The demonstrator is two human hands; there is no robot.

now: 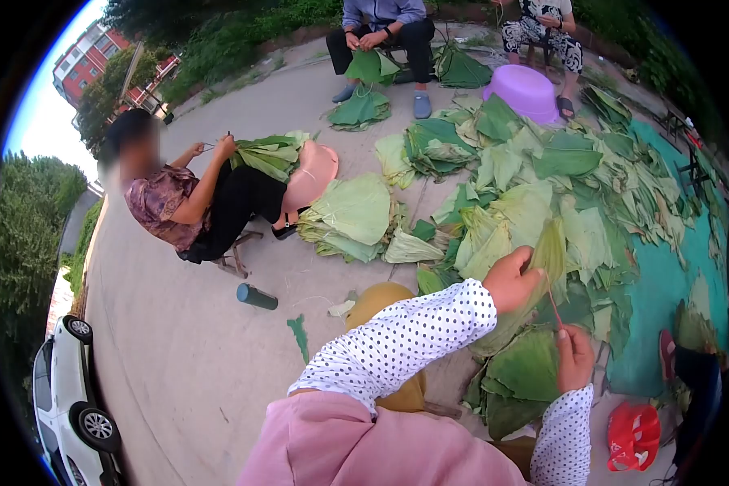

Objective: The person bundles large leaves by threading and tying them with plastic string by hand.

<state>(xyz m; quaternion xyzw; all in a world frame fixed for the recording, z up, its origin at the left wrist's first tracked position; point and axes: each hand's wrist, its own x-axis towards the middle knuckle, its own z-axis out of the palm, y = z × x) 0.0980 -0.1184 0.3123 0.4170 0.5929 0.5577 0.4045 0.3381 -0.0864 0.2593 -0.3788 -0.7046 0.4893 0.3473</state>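
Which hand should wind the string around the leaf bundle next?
Probably the right hand: it pinches the thin red string at its free lower end, just below the folded leaf bundle. The left hand has its grip on the bundle itself, steadying it.

Matt, veined green leaves; glossy purple plastic basin; rough grey concrete ground; dotted cloth sleeve

White polka-dot sleeves, pink apron
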